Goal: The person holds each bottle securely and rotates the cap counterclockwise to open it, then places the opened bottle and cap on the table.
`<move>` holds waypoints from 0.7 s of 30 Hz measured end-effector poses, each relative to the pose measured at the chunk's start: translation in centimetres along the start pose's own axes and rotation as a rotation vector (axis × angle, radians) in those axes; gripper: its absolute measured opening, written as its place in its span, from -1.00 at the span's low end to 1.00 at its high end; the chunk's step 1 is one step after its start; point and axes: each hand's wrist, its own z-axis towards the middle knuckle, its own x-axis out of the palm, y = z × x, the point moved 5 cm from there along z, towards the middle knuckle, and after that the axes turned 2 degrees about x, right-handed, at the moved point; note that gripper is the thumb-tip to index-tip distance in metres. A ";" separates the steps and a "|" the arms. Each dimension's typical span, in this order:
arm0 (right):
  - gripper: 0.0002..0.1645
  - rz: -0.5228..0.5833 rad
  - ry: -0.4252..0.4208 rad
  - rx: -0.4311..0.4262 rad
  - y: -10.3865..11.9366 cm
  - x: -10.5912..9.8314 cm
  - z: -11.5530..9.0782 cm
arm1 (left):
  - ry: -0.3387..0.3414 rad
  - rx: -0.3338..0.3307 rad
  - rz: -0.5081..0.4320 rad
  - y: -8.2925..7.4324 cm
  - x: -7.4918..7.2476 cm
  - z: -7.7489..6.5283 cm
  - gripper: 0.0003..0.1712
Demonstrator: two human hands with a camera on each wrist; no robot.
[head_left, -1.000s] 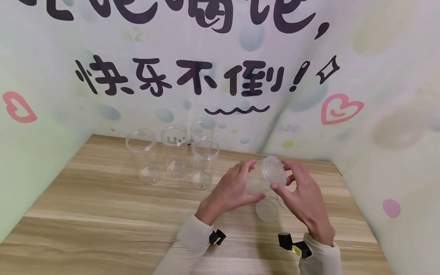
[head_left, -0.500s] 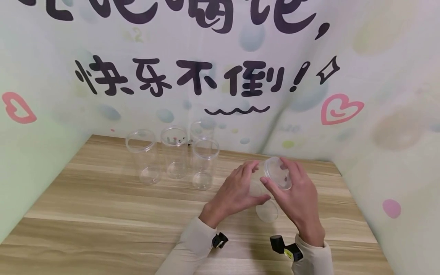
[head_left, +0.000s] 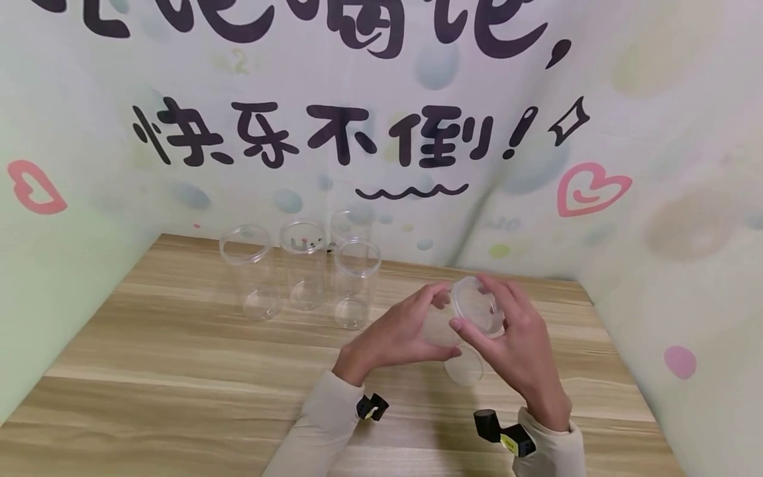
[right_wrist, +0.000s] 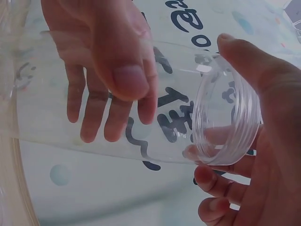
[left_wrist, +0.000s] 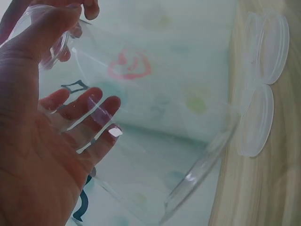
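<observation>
Tilted on its side above the table, a clear plastic cup [head_left: 438, 324] is between both hands. My left hand [head_left: 393, 328] holds its body, thumb on one side and fingers on the other. A clear lid [head_left: 475, 305] covers the cup's right end. My right hand [head_left: 521, 341] grips the lid's edge between thumb and fingers; the right wrist view shows the lid's ridged rim [right_wrist: 225, 117] close up. On the table below lies a loose round lid [head_left: 463, 368], and the left wrist view shows translucent lids [left_wrist: 257, 120] lying there.
Several clear cups stand upright at the back left, among them a left cup [head_left: 246, 271], a middle cup [head_left: 303, 265] and a front cup [head_left: 356, 285]. The wood-grain table [head_left: 179, 384] meets a printed cloth wall [head_left: 286, 179] behind and at the sides.
The right hand's fingers have moved round the lid from their position a second ago. Over the last half second both hands and the cup have shifted slightly left. The standing cups stay put.
</observation>
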 end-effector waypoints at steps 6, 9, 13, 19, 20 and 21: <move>-0.16 0.053 0.041 -0.004 0.0 -0.1 0.0 | 0.064 -0.027 -0.104 0.1 -0.2 -0.2 0.03; -0.16 0.085 0.058 -0.003 -0.1 0.0 -0.1 | 0.089 -0.040 -0.136 0.3 -0.2 -0.2 0.02; -0.16 0.105 0.078 -0.001 -0.1 0.0 -0.2 | 0.107 -0.049 -0.168 0.4 -0.2 -0.3 0.00; -0.14 0.131 0.105 -0.002 0.2 -0.3 -0.3 | 0.117 -0.041 -0.202 0.5 -0.3 -0.3 -0.01; -0.14 0.138 0.107 -0.004 0.2 -0.3 -0.3 | 0.117 -0.037 -0.203 0.5 -0.3 -0.3 -0.01; -0.14 0.148 0.110 -0.007 0.2 -0.4 -0.3 | 0.117 -0.034 -0.204 0.5 -0.3 -0.4 -0.01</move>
